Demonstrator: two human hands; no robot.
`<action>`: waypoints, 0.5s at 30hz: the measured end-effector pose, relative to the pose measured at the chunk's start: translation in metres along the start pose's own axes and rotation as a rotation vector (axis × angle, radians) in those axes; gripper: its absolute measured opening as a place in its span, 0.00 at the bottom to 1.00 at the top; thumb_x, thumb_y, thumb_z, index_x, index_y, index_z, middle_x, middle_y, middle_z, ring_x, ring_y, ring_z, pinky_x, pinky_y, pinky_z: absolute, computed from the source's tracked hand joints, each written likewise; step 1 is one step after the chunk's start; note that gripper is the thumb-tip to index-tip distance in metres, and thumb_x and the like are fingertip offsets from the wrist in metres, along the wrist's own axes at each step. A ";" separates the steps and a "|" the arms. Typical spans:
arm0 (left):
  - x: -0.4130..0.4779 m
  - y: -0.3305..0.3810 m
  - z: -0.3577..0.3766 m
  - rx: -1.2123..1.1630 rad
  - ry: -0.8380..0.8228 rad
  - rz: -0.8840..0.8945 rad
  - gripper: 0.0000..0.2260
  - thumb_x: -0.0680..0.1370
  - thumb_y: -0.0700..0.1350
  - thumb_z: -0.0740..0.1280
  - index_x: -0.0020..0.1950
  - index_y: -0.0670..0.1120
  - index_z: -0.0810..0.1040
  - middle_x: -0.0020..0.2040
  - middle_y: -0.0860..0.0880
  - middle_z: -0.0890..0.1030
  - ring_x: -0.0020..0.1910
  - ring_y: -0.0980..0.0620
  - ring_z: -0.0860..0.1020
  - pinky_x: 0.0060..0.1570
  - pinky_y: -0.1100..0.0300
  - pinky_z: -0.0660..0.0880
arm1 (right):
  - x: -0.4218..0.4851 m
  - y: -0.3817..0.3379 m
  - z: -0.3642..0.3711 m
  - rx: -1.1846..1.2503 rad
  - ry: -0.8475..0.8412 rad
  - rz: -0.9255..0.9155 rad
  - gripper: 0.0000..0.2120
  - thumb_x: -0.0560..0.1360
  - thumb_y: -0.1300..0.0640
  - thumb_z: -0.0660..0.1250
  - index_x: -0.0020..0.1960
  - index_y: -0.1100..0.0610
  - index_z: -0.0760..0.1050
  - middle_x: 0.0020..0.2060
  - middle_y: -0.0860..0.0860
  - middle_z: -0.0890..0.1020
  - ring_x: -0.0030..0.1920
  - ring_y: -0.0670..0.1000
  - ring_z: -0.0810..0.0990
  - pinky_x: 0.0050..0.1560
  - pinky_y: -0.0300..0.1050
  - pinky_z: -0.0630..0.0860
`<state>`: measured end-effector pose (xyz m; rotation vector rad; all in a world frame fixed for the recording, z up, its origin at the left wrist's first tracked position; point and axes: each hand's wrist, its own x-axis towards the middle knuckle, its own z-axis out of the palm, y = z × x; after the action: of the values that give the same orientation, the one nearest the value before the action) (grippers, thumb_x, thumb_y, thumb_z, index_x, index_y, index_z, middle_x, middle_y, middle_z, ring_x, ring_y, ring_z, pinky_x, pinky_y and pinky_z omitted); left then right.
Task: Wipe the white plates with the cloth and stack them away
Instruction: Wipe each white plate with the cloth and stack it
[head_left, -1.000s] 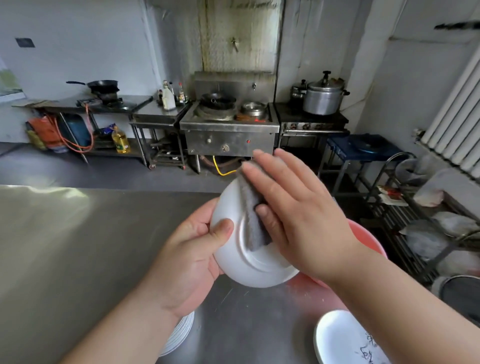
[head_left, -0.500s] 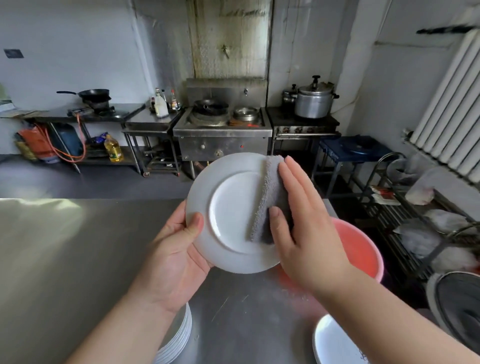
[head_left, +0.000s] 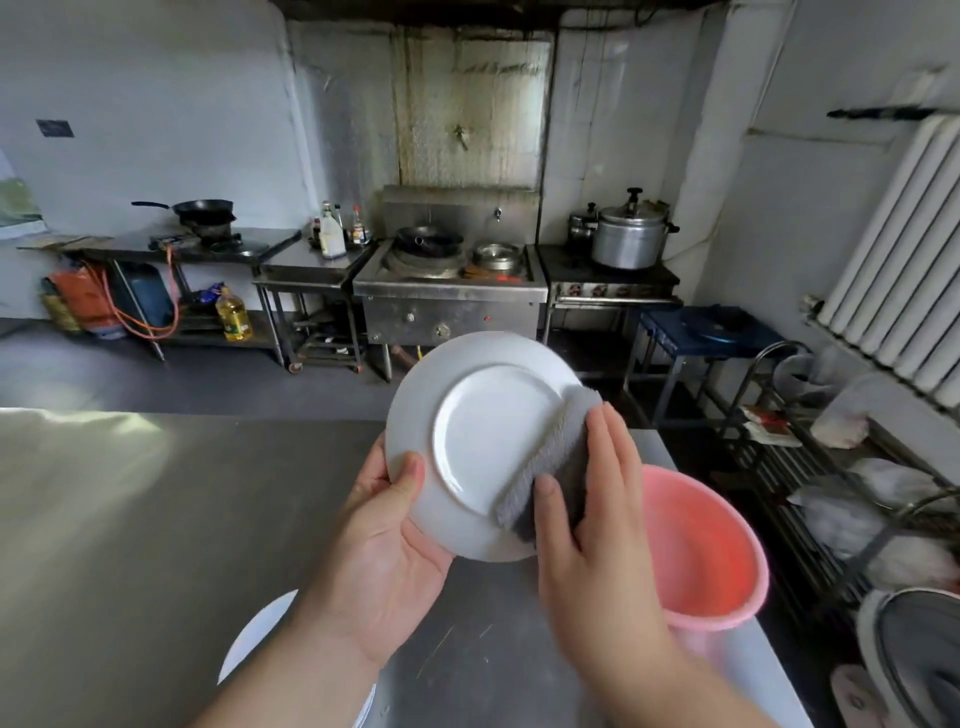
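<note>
Since a moment ago the cloth (head_left: 553, 470) is sliding toward the plate (head_left: 483, 441) rim, right hand (head_left: 597, 525) pinching it there, left hand (head_left: 384, 540) gripping the opposite edge above the tabletop (head_left: 130, 519); wiping continues, stacking on the pile (head_left: 254, 639) probably next.

White plate (head_left: 483, 441): round, glossy, broad rim around flat centre, face turned toward camera, tilted nearly upright, held in air above worktop. Lower left rim pinched in grip of left hand (head_left: 384, 551), thumb on face, fingers behind. Grey cloth (head_left: 550, 467): thick, fuzzy, folded pad, pressed on right part of plate face, lying diagonally across rim, under grip of right hand (head_left: 592, 530). Stack of white plates (head_left: 254, 639): flat on worktop near bottom edge, mostly hidden behind left forearm.
</note>
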<state>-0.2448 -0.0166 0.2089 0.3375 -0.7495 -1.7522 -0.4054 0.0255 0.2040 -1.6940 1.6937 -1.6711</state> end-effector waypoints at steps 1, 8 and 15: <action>-0.002 -0.004 0.000 0.007 -0.007 -0.016 0.22 0.78 0.43 0.68 0.73 0.49 0.77 0.74 0.41 0.77 0.71 0.41 0.77 0.61 0.44 0.80 | -0.009 0.003 0.004 0.035 0.039 0.037 0.32 0.83 0.58 0.65 0.84 0.56 0.56 0.82 0.47 0.56 0.82 0.40 0.53 0.81 0.42 0.53; -0.001 0.022 -0.004 0.092 -0.084 -0.225 0.22 0.78 0.47 0.73 0.71 0.43 0.80 0.71 0.38 0.79 0.69 0.40 0.79 0.59 0.46 0.81 | 0.055 0.000 -0.029 -0.069 -0.206 -0.196 0.23 0.82 0.66 0.65 0.76 0.55 0.74 0.74 0.45 0.73 0.75 0.38 0.68 0.74 0.33 0.63; -0.002 0.015 -0.002 0.146 0.045 -0.125 0.21 0.84 0.44 0.58 0.75 0.40 0.74 0.71 0.35 0.78 0.70 0.36 0.77 0.68 0.39 0.76 | -0.002 0.005 -0.011 -0.210 -0.239 -0.156 0.30 0.86 0.52 0.56 0.85 0.52 0.49 0.83 0.40 0.50 0.83 0.41 0.48 0.81 0.41 0.49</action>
<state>-0.2315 -0.0176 0.2169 0.5313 -0.8414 -1.8041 -0.4164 0.0315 0.2033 -2.0768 1.7094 -1.3200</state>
